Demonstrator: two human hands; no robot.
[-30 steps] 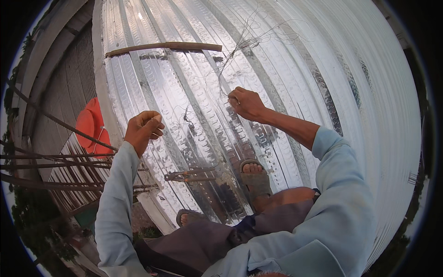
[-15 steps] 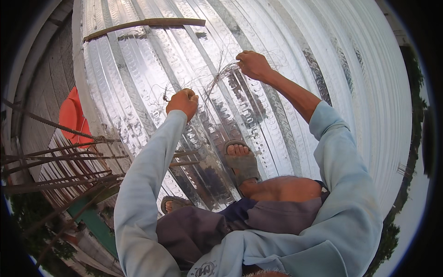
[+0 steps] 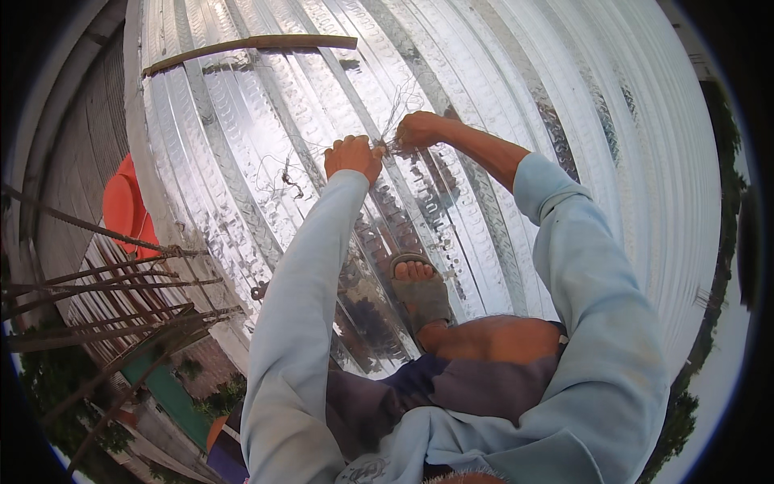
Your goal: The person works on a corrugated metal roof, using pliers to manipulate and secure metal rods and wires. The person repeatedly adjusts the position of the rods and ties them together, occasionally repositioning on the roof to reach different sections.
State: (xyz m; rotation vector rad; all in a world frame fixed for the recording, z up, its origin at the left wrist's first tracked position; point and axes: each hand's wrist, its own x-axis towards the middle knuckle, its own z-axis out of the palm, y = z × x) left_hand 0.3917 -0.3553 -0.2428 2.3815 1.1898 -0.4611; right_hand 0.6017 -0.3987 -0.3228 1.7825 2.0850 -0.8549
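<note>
Both hands are over the ribbed, shiny metal decking, close together. My left hand (image 3: 353,158) is closed on thin wire, its back turned up. Just to its right, my right hand (image 3: 418,131) is closed too, gripping the same tangled bundle. Loose strands of wire (image 3: 405,98) fan out above the right hand. Beside the left hand, a small dark twist of wire (image 3: 290,179) lies on the decking (image 3: 484,161). The fingertips and the exact hold are partly hidden behind the hands.
A curved brown strip (image 3: 254,42) lies across the decking at the far left. Past the left edge are an orange-red object (image 3: 129,208) and several rusty reinforcing bars (image 3: 97,278) sticking out. My sandalled foot (image 3: 419,290) stands on the decking below the hands.
My left hand has moved up and to the right, and my right hand down and to the left, so they are now almost touching. The wire is gathered between them.
</note>
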